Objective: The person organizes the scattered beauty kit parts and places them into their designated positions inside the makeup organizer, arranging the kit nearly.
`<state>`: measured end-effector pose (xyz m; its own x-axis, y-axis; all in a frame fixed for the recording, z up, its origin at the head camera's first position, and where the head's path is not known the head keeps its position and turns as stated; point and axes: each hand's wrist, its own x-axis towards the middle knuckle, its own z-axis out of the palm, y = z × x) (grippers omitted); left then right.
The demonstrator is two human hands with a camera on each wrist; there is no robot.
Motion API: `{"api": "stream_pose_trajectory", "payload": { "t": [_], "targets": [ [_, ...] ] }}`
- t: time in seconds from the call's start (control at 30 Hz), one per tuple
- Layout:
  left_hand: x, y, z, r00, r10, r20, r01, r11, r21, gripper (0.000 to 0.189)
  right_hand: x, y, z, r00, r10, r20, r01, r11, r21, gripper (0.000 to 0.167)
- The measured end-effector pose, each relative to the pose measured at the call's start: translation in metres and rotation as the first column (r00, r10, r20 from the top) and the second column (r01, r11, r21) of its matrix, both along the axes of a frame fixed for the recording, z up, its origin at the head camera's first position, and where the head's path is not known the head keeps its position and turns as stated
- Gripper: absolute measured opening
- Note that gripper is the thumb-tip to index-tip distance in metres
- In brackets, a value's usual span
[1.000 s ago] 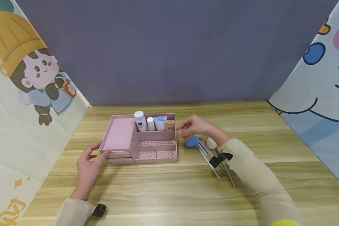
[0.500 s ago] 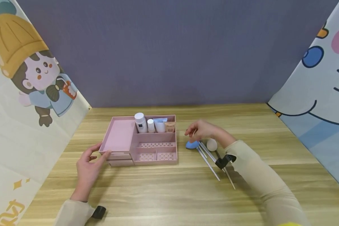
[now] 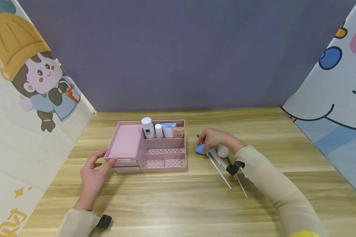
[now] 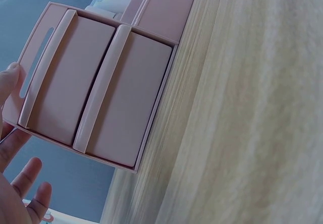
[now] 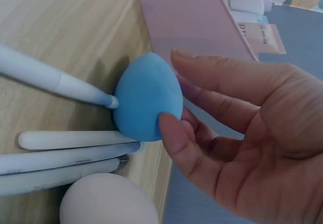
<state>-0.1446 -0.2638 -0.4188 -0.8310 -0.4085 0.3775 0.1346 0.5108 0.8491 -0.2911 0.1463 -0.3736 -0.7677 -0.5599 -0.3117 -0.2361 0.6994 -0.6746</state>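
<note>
In the head view, my left hand (image 3: 93,174) holds the front left corner of a pink desktop organizer (image 3: 126,140), thumb on its top front edge. The left wrist view shows its two drawers (image 4: 75,77) pushed in. My right hand (image 3: 215,138) is at a blue egg-shaped makeup sponge (image 5: 144,98) on the table. The thumb presses one side of the sponge, and the other fingers curve around its far side. Beside it lie a pale round sponge (image 5: 108,201) and several slim makeup brushes (image 5: 55,161) with light handles.
A white bottle (image 3: 148,128), a smaller white bottle (image 3: 158,131), a pale blue tube (image 3: 168,130) and a tan tube (image 3: 179,132) stand in the organizer's back compartments. Its front compartments (image 3: 174,162) have perforated bottoms. A grey-purple panel (image 3: 181,59) rises behind the wooden table (image 3: 154,207).
My right hand has moved from beside the organizer toward the right, then down onto the blue makeup sponge. The left hand has stayed at the organizer's corner.
</note>
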Motion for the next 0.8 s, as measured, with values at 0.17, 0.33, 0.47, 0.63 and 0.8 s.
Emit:
{"api": "stream_pose_trajectory", "payload": {
  "t": [0.17,0.33,0.47,0.63,0.8],
  "targets": [
    [-0.001,0.000,-0.001,1.000,-0.001,-0.008,0.001,1.000,-0.002,0.039,-0.001,-0.002,-0.003,0.998,0.021,-0.058,-0.018,0.999,0.051,0.035],
    [-0.002,0.000,0.000,1.000,-0.008,-0.020,0.008,1.000,0.003,0.039,-0.003,-0.003,-0.007,0.990,0.041,-0.137,-0.029,0.996,0.090,0.037],
    [-0.003,0.000,0.000,1.000,-0.014,-0.024,0.015,1.000,0.009,0.040,-0.004,-0.003,-0.009,0.981,0.064,-0.185,-0.044,0.993,0.107,0.036],
    [-0.004,0.000,-0.001,0.999,-0.021,-0.031,0.022,1.000,0.015,0.039,-0.004,-0.001,-0.012,0.979,0.063,-0.196,-0.046,0.995,0.087,0.033],
    [-0.005,-0.001,-0.002,0.999,-0.021,-0.038,0.021,1.000,0.014,0.040,-0.004,0.004,-0.010,0.981,0.049,-0.190,-0.044,0.998,0.035,0.030]
  ]
}}
